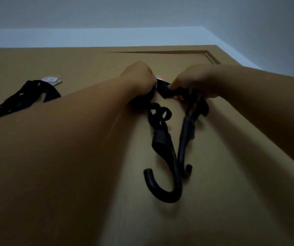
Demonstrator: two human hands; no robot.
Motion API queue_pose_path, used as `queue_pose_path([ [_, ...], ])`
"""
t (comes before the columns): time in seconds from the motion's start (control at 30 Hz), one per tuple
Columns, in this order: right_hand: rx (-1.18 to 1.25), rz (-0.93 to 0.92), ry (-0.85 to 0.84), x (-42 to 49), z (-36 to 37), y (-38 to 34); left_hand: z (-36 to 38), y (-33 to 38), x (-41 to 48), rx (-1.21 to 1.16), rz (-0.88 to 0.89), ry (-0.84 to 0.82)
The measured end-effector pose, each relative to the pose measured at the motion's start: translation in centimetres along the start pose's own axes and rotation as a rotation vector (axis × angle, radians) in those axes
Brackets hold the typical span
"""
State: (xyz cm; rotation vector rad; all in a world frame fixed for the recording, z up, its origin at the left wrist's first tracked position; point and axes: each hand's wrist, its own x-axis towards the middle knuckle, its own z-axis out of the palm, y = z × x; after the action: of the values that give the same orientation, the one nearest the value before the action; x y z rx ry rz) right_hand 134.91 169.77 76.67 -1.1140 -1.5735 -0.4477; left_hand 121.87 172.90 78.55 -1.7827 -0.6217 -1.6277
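Up near the middle of the frame, the left hand (139,77) and the right hand (196,80) sit close against the brown door (89,68), each with its fingers curled round one end of a black strap (164,88) stretched between them. Below the left hand a knotted loop of the strap hangs down into a large black hook (167,185) that opens toward the lower left. Below the right hand a blurred length ends in a smaller hook (187,170), just beside the large one. A small red-and-white pad (159,78) peeks above the strap, perhaps a stick-on mount. At the left of the frame a second black strap (27,94) hangs beside a similar pad (51,79).
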Motion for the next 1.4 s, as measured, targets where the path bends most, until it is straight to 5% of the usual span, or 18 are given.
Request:
queue_pose_path([
  [0.2, -0.071, -0.098, 0.112, -0.3, 0.3, -0.3, -0.5, -0.1, 0.5, -0.073, -0.079, 0.001],
  [0.37, -0.088, -0.403, 0.372, 0.1, 1.8, -0.4, -0.7, 0.1, 0.2, 0.033, -0.032, 0.03],
  [0.7, -0.04, -0.439, 0.338, -1.1, 2.6, -0.6, -1.4, -0.2, -1.3, -0.078, -0.028, -0.053],
  [1.07, -0.381, -0.298, 0.352, -6.4, 3.3, -3.4, -2.7, 0.4, -7.0, -0.188, -0.024, -0.109],
  [1.27, -0.189, -0.409, 0.317, -13.5, 5.5, -4.9, -5.9, 0.0, -13.7, -0.122, -0.113, -0.092],
  [1.4, -0.023, -0.502, 0.164, -20.0, 10.9, -4.6, -9.1, -0.7, -23.4, -0.16, -0.327, -0.185],
])
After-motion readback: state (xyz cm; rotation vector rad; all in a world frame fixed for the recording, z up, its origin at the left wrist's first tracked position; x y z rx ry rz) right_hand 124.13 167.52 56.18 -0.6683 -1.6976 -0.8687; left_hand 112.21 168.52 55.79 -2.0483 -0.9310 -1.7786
